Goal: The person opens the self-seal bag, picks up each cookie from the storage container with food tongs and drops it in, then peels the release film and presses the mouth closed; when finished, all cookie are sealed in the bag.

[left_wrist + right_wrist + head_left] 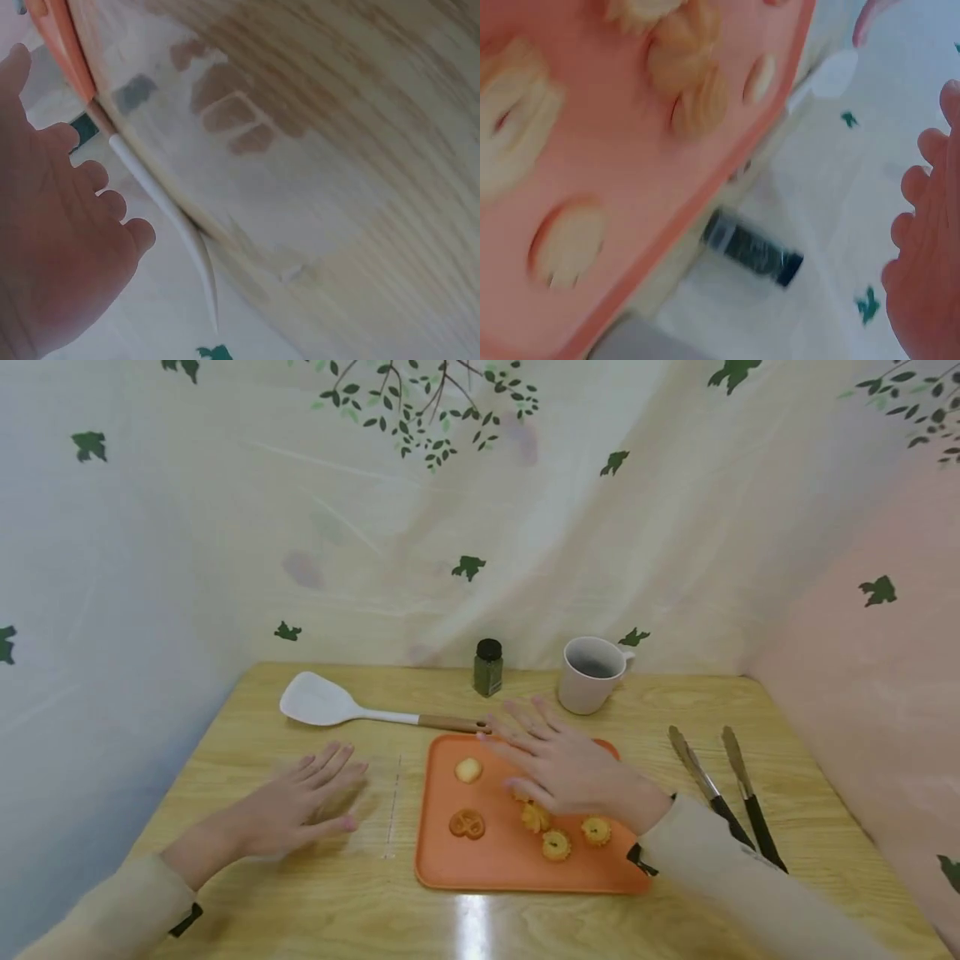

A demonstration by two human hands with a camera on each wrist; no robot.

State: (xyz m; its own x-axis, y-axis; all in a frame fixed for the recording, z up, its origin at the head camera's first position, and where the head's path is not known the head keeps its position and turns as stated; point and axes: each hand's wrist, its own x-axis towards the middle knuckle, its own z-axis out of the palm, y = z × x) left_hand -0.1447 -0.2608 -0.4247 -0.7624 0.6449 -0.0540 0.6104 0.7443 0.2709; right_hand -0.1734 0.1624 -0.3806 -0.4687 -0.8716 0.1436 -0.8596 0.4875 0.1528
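My left hand hovers over the table left of the orange tray, palm down with fingers stretched out and holding nothing. My right hand is over the tray's upper right part, its fingers straight and nothing in its grip. On the tray lie a pretzel-shaped cookie, a pale round cookie, a swirled cookie and ring-shaped cookies. The right hand hides part of the tray. In the right wrist view, more pale cookies show close up on it.
Behind the tray lies a white spatula with a wooden handle. A dark-lidded jar and a light mug stand near the back edge. Two black-handled metal utensils lie at right, partly behind the right sleeve. Leaf-printed cloth surrounds the table.
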